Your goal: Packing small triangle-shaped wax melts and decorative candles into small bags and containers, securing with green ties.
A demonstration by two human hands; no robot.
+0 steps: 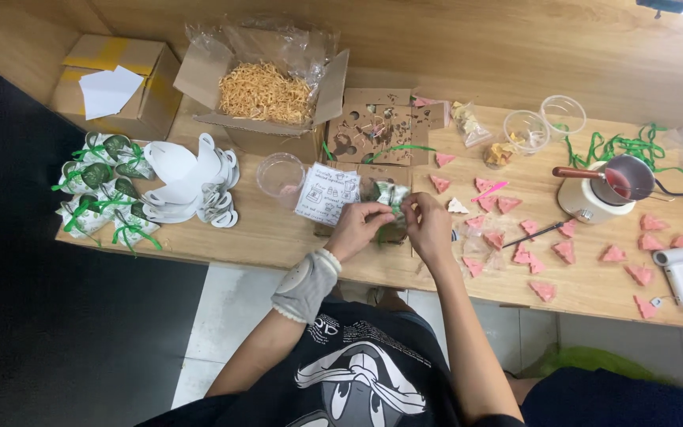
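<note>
Both my hands meet at the middle of the wooden table (278,237). My left hand (357,228), with a grey wrist wrap below it, and my right hand (428,225) pinch a small green-and-white wrapped packet (389,194) between their fingertips. A white printed paper sheet (327,193) lies just left of the packet. Under my hands sits a flat piece of brown cardboard.
Several pink triangular pieces (563,251) lie scattered at the right, near a small melting pot (606,190), a white handheld tool (680,275) and green ribbon (622,146). At the left are finished green-ribboned packets (100,194), stacked white paper shapes (191,178), an open box of shredded filler (266,91) and clear cups (282,175).
</note>
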